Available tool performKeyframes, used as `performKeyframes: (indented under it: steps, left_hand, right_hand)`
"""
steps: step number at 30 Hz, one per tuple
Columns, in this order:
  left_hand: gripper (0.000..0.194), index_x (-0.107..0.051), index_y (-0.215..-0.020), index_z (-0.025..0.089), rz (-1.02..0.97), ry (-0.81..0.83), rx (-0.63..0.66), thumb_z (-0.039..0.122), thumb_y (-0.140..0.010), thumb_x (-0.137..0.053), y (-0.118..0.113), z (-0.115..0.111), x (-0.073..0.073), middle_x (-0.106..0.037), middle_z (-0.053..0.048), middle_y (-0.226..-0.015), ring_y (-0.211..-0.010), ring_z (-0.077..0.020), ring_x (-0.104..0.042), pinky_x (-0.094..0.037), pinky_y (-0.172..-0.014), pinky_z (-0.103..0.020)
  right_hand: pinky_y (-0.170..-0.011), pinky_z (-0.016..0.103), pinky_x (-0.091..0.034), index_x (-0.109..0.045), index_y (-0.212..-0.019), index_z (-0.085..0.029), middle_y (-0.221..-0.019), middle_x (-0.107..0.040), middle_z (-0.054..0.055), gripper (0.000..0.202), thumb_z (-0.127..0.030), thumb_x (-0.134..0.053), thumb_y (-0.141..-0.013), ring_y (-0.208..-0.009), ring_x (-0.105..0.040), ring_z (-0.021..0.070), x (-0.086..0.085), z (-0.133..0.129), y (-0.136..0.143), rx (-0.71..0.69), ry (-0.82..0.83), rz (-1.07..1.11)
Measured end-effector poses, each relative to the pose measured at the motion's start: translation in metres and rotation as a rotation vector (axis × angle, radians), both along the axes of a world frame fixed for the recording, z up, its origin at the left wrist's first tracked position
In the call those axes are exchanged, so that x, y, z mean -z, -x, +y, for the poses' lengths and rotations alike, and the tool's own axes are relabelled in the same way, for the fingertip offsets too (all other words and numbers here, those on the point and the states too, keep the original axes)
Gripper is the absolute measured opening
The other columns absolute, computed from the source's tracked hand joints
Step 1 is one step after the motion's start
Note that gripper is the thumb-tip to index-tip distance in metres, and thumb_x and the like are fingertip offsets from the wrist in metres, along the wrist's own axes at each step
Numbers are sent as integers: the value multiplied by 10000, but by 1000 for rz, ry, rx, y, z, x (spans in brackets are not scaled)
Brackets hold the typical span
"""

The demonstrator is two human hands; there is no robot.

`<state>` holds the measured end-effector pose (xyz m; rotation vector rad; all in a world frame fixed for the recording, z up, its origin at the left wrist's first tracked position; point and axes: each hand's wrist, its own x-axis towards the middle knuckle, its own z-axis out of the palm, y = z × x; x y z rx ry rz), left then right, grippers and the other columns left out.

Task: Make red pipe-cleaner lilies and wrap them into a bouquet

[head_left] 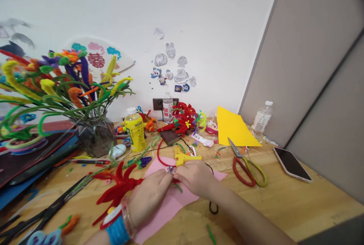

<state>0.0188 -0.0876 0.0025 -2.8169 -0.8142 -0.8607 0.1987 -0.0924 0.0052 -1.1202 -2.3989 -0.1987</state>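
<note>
My left hand (153,192) is closed around the inner end of a red pipe-cleaner flower (121,184), whose long petals spread out to the left. A bit of red shows between the hands. My right hand (199,176) meets it from the right, fingers curled in a pinch; what lies in them is hidden. Under both hands lies a sheet of pink paper (182,199). Just beyond the fingertips are a small shiny bead-like piece (170,169), a yellow glue gun (186,157) and a thin red hoop (159,156).
Red-and-yellow-handled scissors (244,171) and a phone (292,164) lie to the right, near yellow paper (233,127). Black scissors (54,209) lie at left. A yellow bottle (135,131) and a glass vase (96,137) of pipe-cleaner flowers stand behind, left of centre.
</note>
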Motion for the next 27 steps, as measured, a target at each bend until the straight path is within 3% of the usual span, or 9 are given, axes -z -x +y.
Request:
performKeyframes:
  steps: [3,7,9,13,17,20,23,25,27]
  left_hand:
    - [152,-528,-826,171,-67,58,11,174,-860,-380,-2,-7,0,-640,-38,-726,-636,-147,-600,-494,-562,-235]
    - [197,-533,-992,187,-84,69,74,160,-856,-393,-2,-9,0,-650,-41,-800,-705,-143,-609,-506,-625,-235]
    - [249,-537,-1010,196,-97,73,48,102,-835,-386,-1,-5,0,-641,-35,-801,-711,-141,-600,-502,-636,-237]
    - [196,-561,-851,172,-222,-5,-96,90,-821,-386,2,7,0,-614,-34,-721,-634,-138,-571,-477,-588,-241]
    - [177,-539,-726,171,-184,7,-137,80,-795,-405,4,10,-2,-557,-10,-643,-568,-135,-518,-431,-517,-236]
    - [213,-552,-804,163,-127,35,-112,23,-764,-396,5,9,0,-580,-32,-711,-639,-156,-539,-456,-571,-265]
    - [259,-547,-922,151,-65,12,-47,10,-764,-398,5,9,4,-616,-66,-807,-730,-176,-565,-483,-659,-302]
    - [217,-547,-887,148,-12,-20,-33,36,-786,-391,4,8,6,-621,-73,-783,-699,-185,-568,-488,-638,-315]
    - [185,-535,-820,152,8,-24,-40,69,-808,-370,3,6,6,-616,-70,-729,-639,-184,-567,-489,-582,-307]
  right_hand:
    - [-555,210,-331,-571,-703,-158,-614,-537,-17,322,-318,-390,-916,-584,-478,106,-5,10,-15,-115,385,207]
    - [-471,190,-290,-544,-690,-145,-540,-426,-63,394,-523,-511,-797,-473,-372,65,12,19,-17,-409,1113,528]
    - [-419,191,-244,-508,-685,-158,-475,-380,-84,436,-590,-533,-740,-403,-307,56,24,19,-8,-411,1252,728]
    - [-434,190,-261,-459,-714,-172,-458,-370,-87,412,-569,-425,-819,-401,-303,59,31,10,17,-339,1129,991]
    - [-466,190,-321,-495,-790,-155,-527,-461,-54,329,-481,-471,-825,-451,-403,70,21,-1,28,-312,1009,983]
    - [-508,198,-362,-510,-758,-164,-594,-523,-26,206,-336,-459,-860,-531,-490,96,18,-5,27,-167,725,704]
    - [-545,234,-368,-555,-746,-155,-659,-595,30,203,-246,-429,-877,-597,-531,139,19,-6,23,-3,227,275]
    - [-550,260,-359,-573,-730,-142,-643,-605,59,274,-224,-373,-898,-595,-527,161,18,-4,20,29,-32,78]
    - [-537,274,-341,-572,-692,-140,-612,-591,64,336,-216,-328,-910,-580,-509,168,14,-3,17,7,-147,12]
